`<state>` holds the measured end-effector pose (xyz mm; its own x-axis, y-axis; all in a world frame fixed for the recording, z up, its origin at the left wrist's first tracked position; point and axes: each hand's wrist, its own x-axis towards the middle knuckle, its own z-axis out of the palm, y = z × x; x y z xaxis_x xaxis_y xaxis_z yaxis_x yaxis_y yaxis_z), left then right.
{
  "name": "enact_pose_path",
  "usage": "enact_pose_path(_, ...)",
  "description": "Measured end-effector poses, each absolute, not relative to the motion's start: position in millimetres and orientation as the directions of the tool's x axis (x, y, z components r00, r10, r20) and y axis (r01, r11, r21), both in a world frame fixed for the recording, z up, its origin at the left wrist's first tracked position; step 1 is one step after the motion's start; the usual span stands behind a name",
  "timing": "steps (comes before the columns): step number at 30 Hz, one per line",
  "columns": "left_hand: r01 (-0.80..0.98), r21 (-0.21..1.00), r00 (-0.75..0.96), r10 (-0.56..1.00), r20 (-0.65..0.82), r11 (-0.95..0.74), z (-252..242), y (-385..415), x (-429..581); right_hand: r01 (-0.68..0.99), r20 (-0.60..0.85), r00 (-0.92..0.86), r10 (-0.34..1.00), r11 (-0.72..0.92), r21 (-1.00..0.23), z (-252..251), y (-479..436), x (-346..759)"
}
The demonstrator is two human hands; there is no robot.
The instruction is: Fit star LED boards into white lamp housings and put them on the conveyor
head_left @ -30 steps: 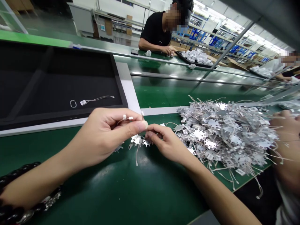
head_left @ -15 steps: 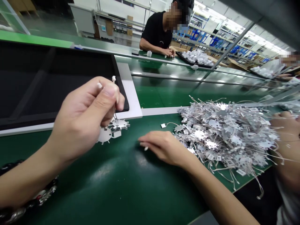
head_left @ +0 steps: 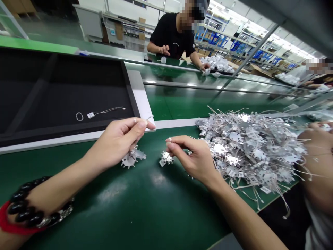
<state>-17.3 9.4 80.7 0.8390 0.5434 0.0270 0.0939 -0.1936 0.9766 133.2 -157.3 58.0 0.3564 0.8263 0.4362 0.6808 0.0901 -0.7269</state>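
Observation:
My left hand (head_left: pixel 119 140) is closed in a pinch on thin wires. Silver cog-shaped metal plates (head_left: pixel 129 160) dangle beneath its fingers, just above the green tabletop (head_left: pixel 145 208). My right hand (head_left: pixel 194 156) pinches the wire of another cog-shaped metal plate (head_left: pixel 166 158), with a small white connector showing at the fingertips. A large heap of such wired plates (head_left: pixel 249 149) lies just right of my right hand. The two hands are apart, facing each other over the tabletop.
A black tray (head_left: pixel 65 86) with a white edge lies at left, holding a small tagged wire (head_left: pixel 91 115) and a loose ring (head_left: pixel 79 116). Across the bench a person (head_left: pixel 173 38) handles white plastic pieces (head_left: pixel 218 63). Another person's arm (head_left: pixel 316 156) is beside the heap at right.
My left hand has lowered and moved right, uncovering the tagged wire and ring. My right hand now lifts a metal plate by its wire. The person opposite has reached towards the white pieces.

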Motion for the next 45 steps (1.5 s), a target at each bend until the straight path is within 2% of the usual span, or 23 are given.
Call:
enact_pose_path(5,0.112,0.976,0.885,0.466,-0.012,-0.187,74.9,3.5,-14.9,0.728,0.498,0.283,0.82,0.154,-0.668,56.1,-157.3,129.7)
enact_pose_path(11,0.065,0.934,0.936,0.346,0.065,-0.352,69.3,-2.1,-17.2,0.692,0.561,0.324,0.762,0.213,-0.69,55.6,-153.5,124.3)
enact_pose_path(18,0.052,0.9,0.935,0.337,0.108,-0.433,65.4,-2.8,-16.4,0.516,0.421,0.442,0.792,0.159,-0.842,55.3,-152.2,125.1)
enact_pose_path(27,-0.011,0.88,0.957,0.25,0.147,-0.476,59.9,3.9,-15.3,0.503,0.384,0.422,0.821,0.141,-0.853,50.0,-149.5,122.5)
enact_pose_path(36,-0.125,0.723,0.966,0.081,0.244,-0.679,65.4,26.3,-20.6,0.307,0.22,0.466,0.857,0.076,-0.949,51.9,-149.6,121.9)
enact_pose_path(41,-0.09,0.709,0.983,0.051,0.175,-0.7,80.4,35.9,-29.1,0.29,0.218,0.479,0.85,0.081,-0.953,52.1,-150.0,121.4)
enact_pose_path(45,-0.15,0.674,0.972,0.016,0.234,-0.723,87.8,39.3,-31.2,0.237,0.196,0.501,0.843,0.084,-0.968,50.7,-149.8,121.5)
